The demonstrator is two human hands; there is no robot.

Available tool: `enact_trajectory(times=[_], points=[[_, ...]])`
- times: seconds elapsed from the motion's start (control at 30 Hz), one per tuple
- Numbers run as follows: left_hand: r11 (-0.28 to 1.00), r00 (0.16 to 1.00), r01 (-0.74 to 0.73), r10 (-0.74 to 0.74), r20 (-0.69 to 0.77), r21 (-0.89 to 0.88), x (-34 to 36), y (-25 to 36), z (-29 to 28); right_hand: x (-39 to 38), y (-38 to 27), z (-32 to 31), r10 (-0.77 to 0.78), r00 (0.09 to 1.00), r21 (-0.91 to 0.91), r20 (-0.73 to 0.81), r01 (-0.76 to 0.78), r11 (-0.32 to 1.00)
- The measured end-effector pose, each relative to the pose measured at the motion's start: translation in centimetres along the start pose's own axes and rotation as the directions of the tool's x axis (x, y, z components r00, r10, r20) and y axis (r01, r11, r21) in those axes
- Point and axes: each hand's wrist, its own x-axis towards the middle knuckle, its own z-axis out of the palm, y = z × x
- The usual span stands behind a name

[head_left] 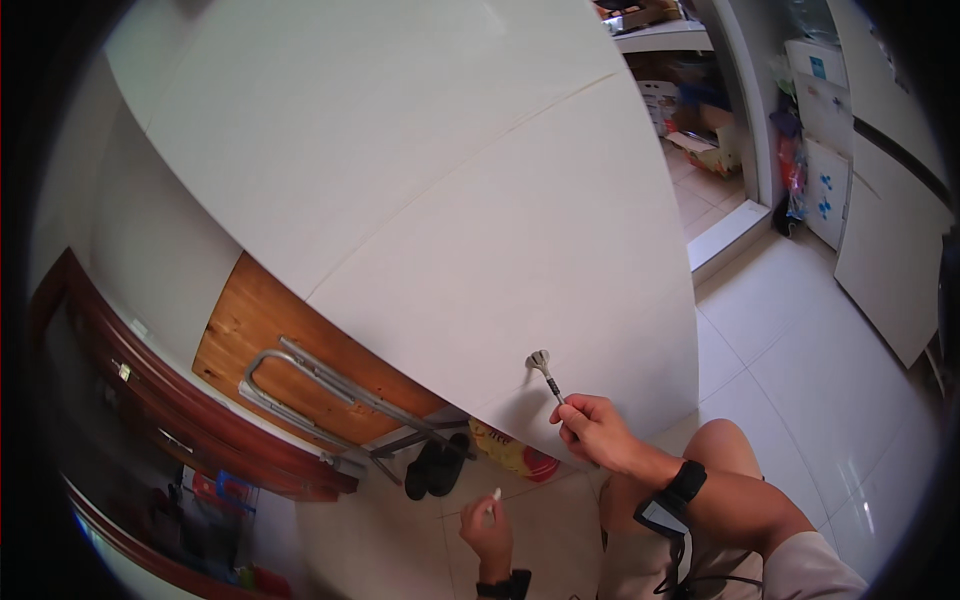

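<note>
My right hand [593, 430] is closed on a slim metal tool [556, 387], whose upper end meets a round metal piece [538, 358] on the lower part of a large white panel [460, 220]. The panel shows thin lines across its surface. Lower down and to the left, away from the panel's surface, my left hand [484, 532] has its fingers curled round a small white object [496, 494], too small to name.
At the left lean a wooden board [235, 315] and folding metal legs [310, 370], beside a dark wooden doorframe [130, 380]. Dark slippers [435, 470] and a yellow-red bag [515, 455] lie below. At right are a doorway threshold [730, 230], boxes [715, 150] and a pale cabinet [880, 270].
</note>
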Motion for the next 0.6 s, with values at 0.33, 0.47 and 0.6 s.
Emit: enact_trajectory(times=[0.33, 0.47, 0.6], points=[[0.678, 0.670, 0.734, -0.714, -0.204, 0.038, -13.0, -3.9, -9.8, 3.2, -8.7, 9.6, -0.241, 0.955, -0.055, 0.172, 0.254, 0.966], [0.712, 0.701, 0.701, -0.676, -0.228, 0.044, -13.2, -4.9, -9.9, 2.3, -4.4, 11.4, -0.040, 0.983, -0.054, 0.181, 0.051, 0.997], [0.768, 0.755, 0.641, -0.633, -0.170, -0.015, -11.3, -4.2, -8.3, 3.1, -5.7, 14.1, -0.112, 0.974, -0.055, 0.199, 0.125, 0.991]])
